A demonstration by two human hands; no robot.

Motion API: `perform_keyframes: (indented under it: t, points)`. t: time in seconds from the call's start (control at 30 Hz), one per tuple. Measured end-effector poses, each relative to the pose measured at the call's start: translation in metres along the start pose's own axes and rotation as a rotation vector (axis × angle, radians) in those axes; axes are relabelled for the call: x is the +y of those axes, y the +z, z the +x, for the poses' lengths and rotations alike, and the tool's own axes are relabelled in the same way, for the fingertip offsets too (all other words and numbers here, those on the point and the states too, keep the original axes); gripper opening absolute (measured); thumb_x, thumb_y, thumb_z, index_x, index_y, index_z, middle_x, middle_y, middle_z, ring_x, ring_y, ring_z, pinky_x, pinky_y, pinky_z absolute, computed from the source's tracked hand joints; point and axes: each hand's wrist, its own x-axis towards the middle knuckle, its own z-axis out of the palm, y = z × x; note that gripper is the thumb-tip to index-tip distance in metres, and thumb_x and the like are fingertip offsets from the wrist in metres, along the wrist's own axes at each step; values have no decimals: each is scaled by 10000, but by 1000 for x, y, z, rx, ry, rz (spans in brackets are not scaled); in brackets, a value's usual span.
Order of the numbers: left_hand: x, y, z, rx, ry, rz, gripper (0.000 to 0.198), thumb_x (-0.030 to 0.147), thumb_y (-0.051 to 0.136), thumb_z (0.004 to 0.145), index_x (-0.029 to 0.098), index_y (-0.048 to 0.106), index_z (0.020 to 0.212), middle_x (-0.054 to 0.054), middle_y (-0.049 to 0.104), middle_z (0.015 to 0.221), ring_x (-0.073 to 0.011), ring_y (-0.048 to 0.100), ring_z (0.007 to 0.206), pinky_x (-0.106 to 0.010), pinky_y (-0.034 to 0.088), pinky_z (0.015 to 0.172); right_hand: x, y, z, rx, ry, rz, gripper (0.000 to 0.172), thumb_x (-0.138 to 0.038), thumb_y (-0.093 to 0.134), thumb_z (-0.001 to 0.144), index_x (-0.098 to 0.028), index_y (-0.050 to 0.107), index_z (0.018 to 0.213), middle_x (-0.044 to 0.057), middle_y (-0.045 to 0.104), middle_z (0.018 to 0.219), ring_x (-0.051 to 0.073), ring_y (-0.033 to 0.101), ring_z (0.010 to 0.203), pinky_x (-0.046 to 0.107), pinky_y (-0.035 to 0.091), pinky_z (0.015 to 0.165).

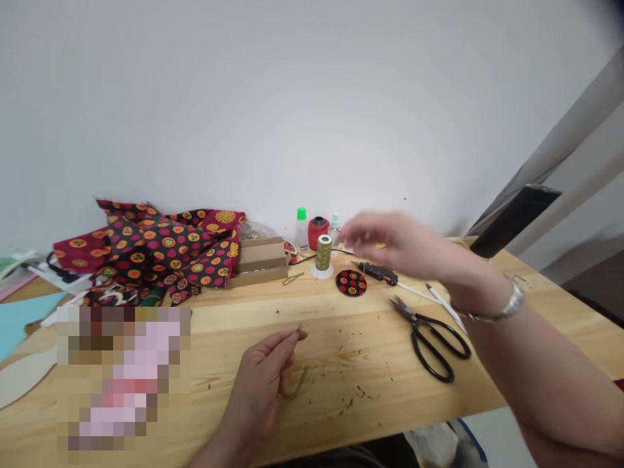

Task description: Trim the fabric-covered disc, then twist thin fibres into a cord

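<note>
My left hand [266, 370] is closed in a pinch on a short olive-green cord [296, 390], whose loose end curls out below the fingers. Motion smears my right hand [390, 240], raised over the back of the table; whether it holds anything is unclear. Close to its fingertips stand a small clear bottle [335, 229] with a pale cap and a spool of olive-gold cord [324, 255]. Below it on the table lie a round patch of patterned fabric [351, 283] and a black tool with a pointed tip [377, 273].
Black-handled scissors [429, 335] lie at the right beside white pens [446, 305]. A heap of patterned fabric [166, 247] and a cardboard box [258, 260] fill the back left. A green-capped bottle [301, 229] and a red thread cone [318, 233] stand by the wall.
</note>
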Motion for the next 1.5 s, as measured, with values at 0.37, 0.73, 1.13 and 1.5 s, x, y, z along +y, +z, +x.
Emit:
perform_keyframes:
  t: [0.37, 0.73, 1.13, 1.5]
  points:
    - [-12, -1, -8, -27, -85, 8, 337, 388, 716, 648, 104, 707, 830, 96, 337, 441, -24, 245, 375, -169, 163, 374, 66, 68, -194, -146, 743, -608, 316, -265, 469, 810, -123, 596, 1061, 158, 628, 1023, 284, 615, 929, 392, 502, 792]
    - [-16, 4, -15, -30, -113, 33, 331, 382, 704, 666, 104, 692, 845, 106, 299, 392, -34, 224, 372, -188, 145, 380, 72, 67, -193, -65, 727, -588, 394, -249, 487, 709, -131, 539, 1081, 144, 595, 982, 280, 594, 863, 383, 481, 738]
    - [-22, 6, -17, -48, -94, 56, 251, 374, 656, 722, 138, 653, 805, 108, 291, 402, -36, 200, 380, -181, 131, 375, -27, 88, -149, -258, 611, 385, 212, -308, 686, 640, -192, 578, 781, -13, 578, 711, 140, 486, 640, 216, 370, 513]
    - [-22, 2, -20, -20, -92, 129, 279, 392, 659, 716, 140, 660, 836, 103, 297, 424, -40, 192, 400, -176, 114, 382, -27, 105, -138, -358, 626, 347, 333, -470, 670, 673, -171, 540, 607, -61, 476, 555, 86, 327, 536, 205, 260, 462]
